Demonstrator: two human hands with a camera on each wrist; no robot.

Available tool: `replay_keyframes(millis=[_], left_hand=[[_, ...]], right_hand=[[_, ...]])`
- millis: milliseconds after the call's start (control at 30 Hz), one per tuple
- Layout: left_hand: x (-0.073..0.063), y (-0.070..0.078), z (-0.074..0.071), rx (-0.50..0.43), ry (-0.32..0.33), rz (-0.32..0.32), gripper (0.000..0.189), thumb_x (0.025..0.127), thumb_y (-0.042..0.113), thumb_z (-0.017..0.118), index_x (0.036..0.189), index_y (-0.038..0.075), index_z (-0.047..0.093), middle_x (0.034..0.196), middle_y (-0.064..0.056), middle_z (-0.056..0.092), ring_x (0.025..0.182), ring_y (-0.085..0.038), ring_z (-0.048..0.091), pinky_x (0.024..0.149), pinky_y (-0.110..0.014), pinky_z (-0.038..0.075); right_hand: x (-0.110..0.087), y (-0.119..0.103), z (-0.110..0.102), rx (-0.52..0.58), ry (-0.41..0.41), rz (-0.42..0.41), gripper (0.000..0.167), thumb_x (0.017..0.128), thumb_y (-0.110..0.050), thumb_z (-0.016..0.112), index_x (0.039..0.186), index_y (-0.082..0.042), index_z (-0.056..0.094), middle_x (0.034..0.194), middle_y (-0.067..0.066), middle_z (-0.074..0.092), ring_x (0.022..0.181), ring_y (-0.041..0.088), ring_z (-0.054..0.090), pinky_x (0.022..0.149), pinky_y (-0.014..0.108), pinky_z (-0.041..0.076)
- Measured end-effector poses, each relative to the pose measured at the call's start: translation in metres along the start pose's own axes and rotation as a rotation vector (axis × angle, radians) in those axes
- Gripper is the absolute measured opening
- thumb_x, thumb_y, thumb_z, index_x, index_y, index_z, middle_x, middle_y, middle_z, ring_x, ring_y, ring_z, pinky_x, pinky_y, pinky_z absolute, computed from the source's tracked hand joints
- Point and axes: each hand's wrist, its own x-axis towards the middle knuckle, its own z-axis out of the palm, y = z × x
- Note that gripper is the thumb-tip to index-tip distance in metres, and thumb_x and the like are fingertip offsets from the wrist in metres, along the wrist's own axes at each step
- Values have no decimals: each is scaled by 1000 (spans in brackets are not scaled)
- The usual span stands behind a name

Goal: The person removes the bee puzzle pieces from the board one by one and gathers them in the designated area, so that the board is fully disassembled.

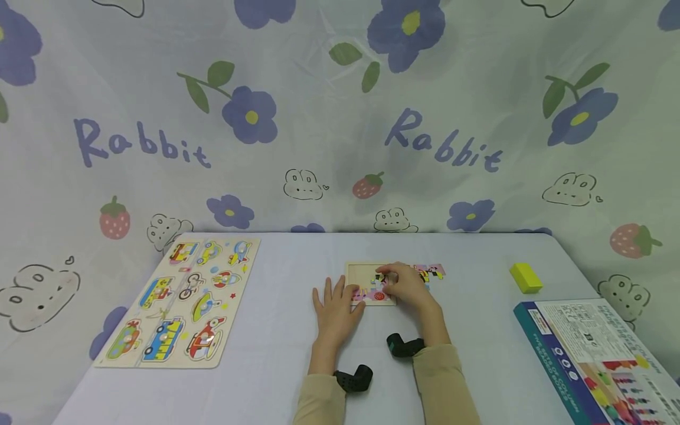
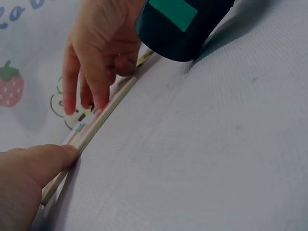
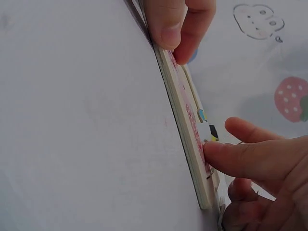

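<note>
A small wooden puzzle tray (image 1: 361, 271) lies on the white table, with pink printed puzzle pieces (image 1: 363, 293) along its front part. My left hand (image 1: 336, 313) holds the tray's front left edge between thumb and forefinger, its other fingers spread. In the right wrist view that thumb (image 3: 170, 36) lies against the rim. My right hand (image 1: 406, 286) pinches a puzzle piece (image 3: 213, 131) with white, black and yellow print over the tray's right part. Its fingers partly hide the piece. Just right of the tray lie loose colourful pieces (image 1: 434, 271), partly behind the right hand.
At the left lies a wooden vehicle puzzle board (image 1: 183, 301). A yellow block (image 1: 526, 278) stands at the right, behind a printed box (image 1: 589, 354). A patterned curtain (image 1: 329, 118) hangs behind the table. Black wrist devices (image 1: 355, 378) sit by both forearms.
</note>
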Motion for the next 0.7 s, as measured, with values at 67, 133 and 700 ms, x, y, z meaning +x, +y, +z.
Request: replay_keyframes(millis=[67,133,700], left_hand=[[0,0,0,-3,8,5,37,86,37,60,119,19,58,143,-12,39,137,-40,20,105,-63,2],[-1,0,0,-2,8,7,37,86,37,60,119,19,58,143,-12,39,136,-40,20,105,-63,2],[-1,0,0,-5,10,11,37,87,37,59,119,19,57,143,-12,39,137,-40,19,106,-62,2]], right_hand=[[0,-1,0,7,10,-16,40,70,1,74,107,-12,68,110,6,64,103,28,56,88,47,44],[0,-2,0,9,22,-30,41,68,3,74,106,-12,69,106,5,64,94,24,56,82,43,45],[0,-4,-2,76,65,-43,36,74,6,68,106,-11,68,87,5,58,82,20,56,73,34,48]])
